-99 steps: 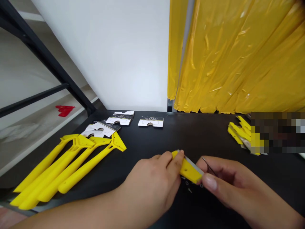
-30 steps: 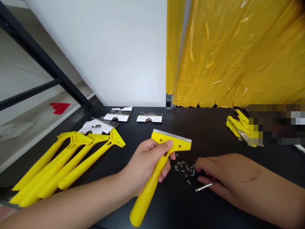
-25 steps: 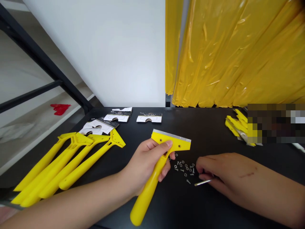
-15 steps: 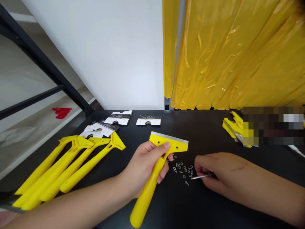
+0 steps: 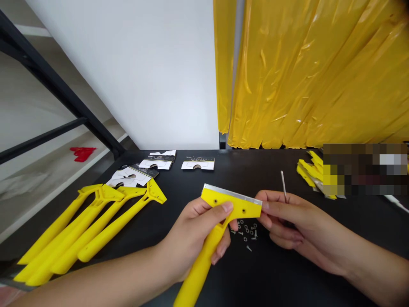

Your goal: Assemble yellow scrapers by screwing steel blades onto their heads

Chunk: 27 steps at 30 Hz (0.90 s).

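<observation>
My left hand (image 5: 201, 238) is closed round the neck of a yellow scraper (image 5: 196, 273), its thumb pressed on the head. The head is tilted, with a metal blade along its far edge and two holes in its face. My right hand (image 5: 287, 217) pinches the head's right corner between thumb and forefinger. A small screwdriver (image 5: 283, 185) is tucked in the same hand, its thin metal shaft pointing up and its handle mostly hidden. Behind and below the scraper head, several small screws and nuts (image 5: 247, 234) lie loose on the black table (image 5: 243, 277).
Several yellow scraper handles (image 5: 111, 230) lie side by side at the left. Printed cards (image 5: 198, 163) are spread at the back. More yellow parts (image 5: 316, 168) are piled at the right, beside a blurred patch. A black frame (image 5: 64, 85) stands at the left; yellow plastic sheeting (image 5: 303, 76) hangs behind.
My right hand has come up from beside the screws to the scraper's right corner. The screwdriver shaft has swung from pointing left to pointing up. The scraper head has tilted down at its right.
</observation>
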Tool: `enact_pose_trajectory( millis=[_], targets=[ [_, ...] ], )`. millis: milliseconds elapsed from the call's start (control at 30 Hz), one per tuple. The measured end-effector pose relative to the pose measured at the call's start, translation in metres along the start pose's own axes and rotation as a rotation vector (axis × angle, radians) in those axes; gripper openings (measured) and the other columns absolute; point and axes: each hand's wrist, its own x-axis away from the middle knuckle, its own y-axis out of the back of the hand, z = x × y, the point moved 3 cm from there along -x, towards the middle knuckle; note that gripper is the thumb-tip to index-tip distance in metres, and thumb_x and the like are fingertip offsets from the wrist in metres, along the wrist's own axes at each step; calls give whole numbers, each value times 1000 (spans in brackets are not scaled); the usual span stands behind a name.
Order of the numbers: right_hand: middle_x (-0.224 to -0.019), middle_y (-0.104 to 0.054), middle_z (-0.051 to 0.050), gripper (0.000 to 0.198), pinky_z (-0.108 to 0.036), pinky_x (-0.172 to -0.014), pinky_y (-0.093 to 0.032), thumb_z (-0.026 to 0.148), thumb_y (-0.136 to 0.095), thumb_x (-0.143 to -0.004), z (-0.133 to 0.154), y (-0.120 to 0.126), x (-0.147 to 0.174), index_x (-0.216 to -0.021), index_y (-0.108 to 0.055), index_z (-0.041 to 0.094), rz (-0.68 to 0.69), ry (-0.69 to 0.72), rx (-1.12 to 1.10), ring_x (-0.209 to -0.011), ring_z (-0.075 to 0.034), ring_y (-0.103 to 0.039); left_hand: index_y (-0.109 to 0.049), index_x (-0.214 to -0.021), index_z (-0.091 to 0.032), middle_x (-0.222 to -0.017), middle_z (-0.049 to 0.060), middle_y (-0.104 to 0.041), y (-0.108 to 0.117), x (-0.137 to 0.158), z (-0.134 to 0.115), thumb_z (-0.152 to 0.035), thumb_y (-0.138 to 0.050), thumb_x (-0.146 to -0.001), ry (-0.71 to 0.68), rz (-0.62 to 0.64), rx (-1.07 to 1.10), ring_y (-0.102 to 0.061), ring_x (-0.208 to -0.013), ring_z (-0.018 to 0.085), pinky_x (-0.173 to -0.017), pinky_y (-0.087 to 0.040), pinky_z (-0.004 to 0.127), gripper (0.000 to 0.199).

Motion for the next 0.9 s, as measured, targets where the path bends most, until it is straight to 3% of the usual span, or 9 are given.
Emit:
enact_pose_trajectory(
  millis=[300,400,467,533,633,700,800,900],
  targets=[
    [-79,-64,3,23,-19,-48,-21,38,-79,-105,1,0,2,-95,-76,17,111,-11,-27,-48,-1,-27,-74,-85,-14,-66,1,-67,0,-2,-4,-47,-78,-104,-27,-4,58,-50,-40,6,-39,-37,16,38],
    [-79,-64,4,22,-18,-47,-21,38,-79,-105,-1,-1,2,-97,-76,17,123,-18,-39,-48,-1,-26,-80,-107,-15,-81,2,-72,1,-3,-2,-46,-81,-102,-35,-7,94,-55,-44,7,-39,-41,16,31],
    [-80,-65,3,23,-18,-47,-20,38,-78,-106,-2,-2,1,-97,-76,17,140,-24,-44,-48,0,-26,-78,-132,-20,-85,1,-73,1,-3,-1,-44,-81,-102,-29,2,104,-56,-45,7,-40,-43,17,38],
    [-82,-67,2,22,-18,-47,-20,37,-79,-106,-3,-3,0,-98,-76,17,155,-26,-51,-47,0,-26,-74,-142,-22,-85,0,-72,1,-2,0,-44,-80,-104,-21,14,99,-56,-45,7,-40,-43,16,45],
    [-81,-67,2,21,-18,-47,-20,36,-79,-106,-3,-3,-1,-98,-76,17,158,-37,-64,-47,0,-25,-76,-133,-20,-85,1,-72,1,-1,1,-45,-80,-104,-18,29,97,-57,-46,8,-40,-42,17,38],
    [-79,-66,3,21,-17,-47,-20,36,-80,-106,-4,-3,-1,-100,-76,17,157,-40,-62,-47,0,-25,-77,-114,-18,-83,1,-71,1,-1,0,-45,-79,-104,-21,38,92,-55,-45,7,-39,-41,17,29],
    [-77,-63,4,21,-17,-47,-20,37,-81,-105,-4,-3,0,-100,-76,17,162,-40,-54,-47,0,-24,-70,-84,-17,-62,-2,-60,0,-2,0,-48,-76,-106,-11,65,30,-47,-41,6,-39,-37,16,39],
    [-73,-56,6,19,-18,-47,-19,37,-79,-106,-5,-2,0,-102,-75,19,154,-49,-43,-47,-1,-22,-64,-75,-19,-49,-5,-50,0,-1,0,-50,-77,-104,3,68,-38,-44,-40,7,-41,-36,15,45]
  ],
)
